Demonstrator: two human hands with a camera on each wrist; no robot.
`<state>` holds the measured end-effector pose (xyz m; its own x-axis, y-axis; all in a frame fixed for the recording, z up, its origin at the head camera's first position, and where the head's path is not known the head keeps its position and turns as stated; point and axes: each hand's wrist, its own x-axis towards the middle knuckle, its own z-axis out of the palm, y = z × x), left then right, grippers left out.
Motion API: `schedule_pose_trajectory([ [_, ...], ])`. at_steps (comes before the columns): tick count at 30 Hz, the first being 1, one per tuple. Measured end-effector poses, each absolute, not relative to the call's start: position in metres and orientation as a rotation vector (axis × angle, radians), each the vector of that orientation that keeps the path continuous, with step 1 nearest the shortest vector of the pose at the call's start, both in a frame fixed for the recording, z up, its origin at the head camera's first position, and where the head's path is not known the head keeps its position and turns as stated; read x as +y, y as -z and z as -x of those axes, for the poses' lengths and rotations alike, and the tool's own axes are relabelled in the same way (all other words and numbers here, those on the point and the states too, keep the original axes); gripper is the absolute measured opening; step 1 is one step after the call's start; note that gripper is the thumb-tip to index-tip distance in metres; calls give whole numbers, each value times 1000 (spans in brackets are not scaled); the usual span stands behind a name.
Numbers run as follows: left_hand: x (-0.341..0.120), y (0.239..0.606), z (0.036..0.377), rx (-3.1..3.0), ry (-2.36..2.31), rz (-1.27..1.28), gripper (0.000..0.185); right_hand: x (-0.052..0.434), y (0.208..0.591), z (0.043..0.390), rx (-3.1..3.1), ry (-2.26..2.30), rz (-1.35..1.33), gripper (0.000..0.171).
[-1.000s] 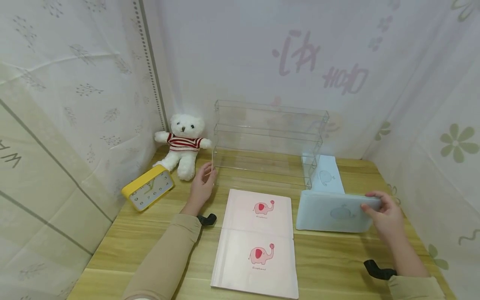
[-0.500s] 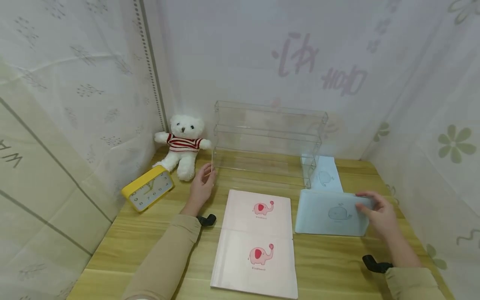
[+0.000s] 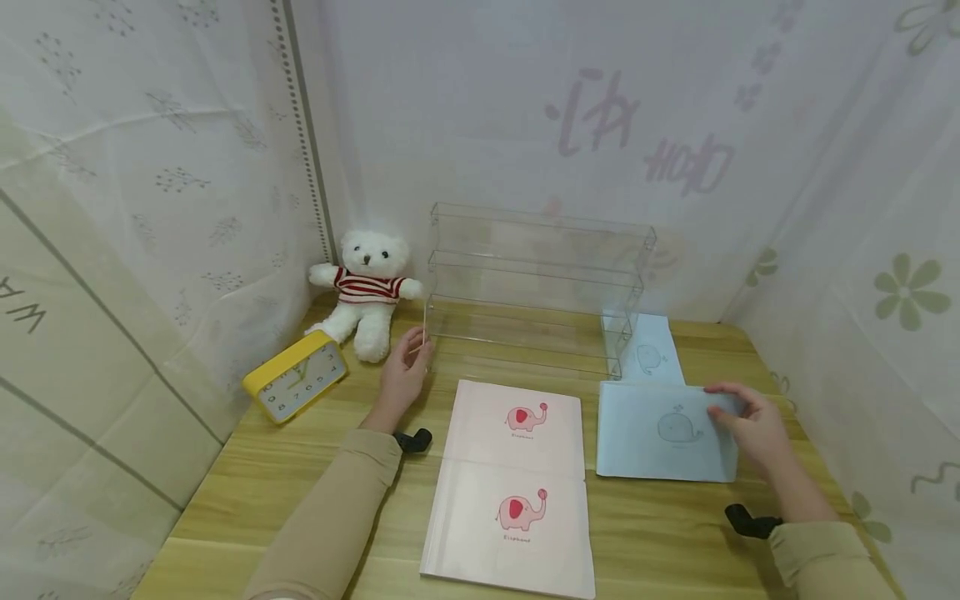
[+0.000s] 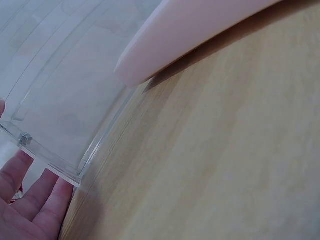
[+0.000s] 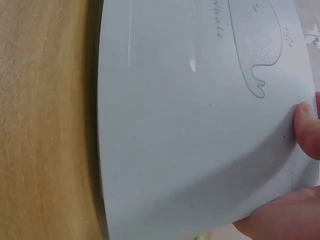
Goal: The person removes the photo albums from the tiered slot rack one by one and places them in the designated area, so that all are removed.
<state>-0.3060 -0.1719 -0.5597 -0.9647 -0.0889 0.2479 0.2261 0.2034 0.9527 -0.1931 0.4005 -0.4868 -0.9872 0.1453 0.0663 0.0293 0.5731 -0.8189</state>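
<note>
My right hand (image 3: 757, 429) grips a pale blue notebook (image 3: 645, 433) by its upper right edge, thumb on the front. A whale drawing marks its cover, which tilts up towards me; its lower edge is at the tabletop. In the right wrist view the thumb (image 5: 309, 130) presses on the blue cover (image 5: 190, 125). Another pale blue notebook (image 3: 660, 342) lies behind, partly under the rack's right end. My left hand (image 3: 405, 371) holds the left side of a clear stepped rack (image 3: 525, 321). In the left wrist view its fingers (image 4: 42, 195) are against the side panel.
Two pink elephant notebooks (image 3: 517, 467) lie one behind the other at the middle front. A yellow alarm clock (image 3: 296, 375) and a white teddy bear (image 3: 367, 292) in a striped shirt are at the left. Patterned curtains (image 3: 487, 125) surround the wooden table (image 3: 300, 467).
The front blue notebook has tilted back, showing more of its cover, and its lower edge has come nearer me. My right hand has shifted left with it. My left hand stays put.
</note>
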Motion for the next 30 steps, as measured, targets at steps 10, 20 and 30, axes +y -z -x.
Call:
schedule_pose_trajectory([
  [10, -173, 560, 306, -2252, 1828, 113, 48, 402, 505, 200, -2685, -1452, 206, 39],
  [20, -171, 559, 304, -2263, 1833, 109, 48, 403, 514, 199, -2751, -1487, 285, 32],
  [30, -172, 558, 305, -2236, 1853, 135, 51, 405, 522, 201, -2856, -1415, 295, 30],
])
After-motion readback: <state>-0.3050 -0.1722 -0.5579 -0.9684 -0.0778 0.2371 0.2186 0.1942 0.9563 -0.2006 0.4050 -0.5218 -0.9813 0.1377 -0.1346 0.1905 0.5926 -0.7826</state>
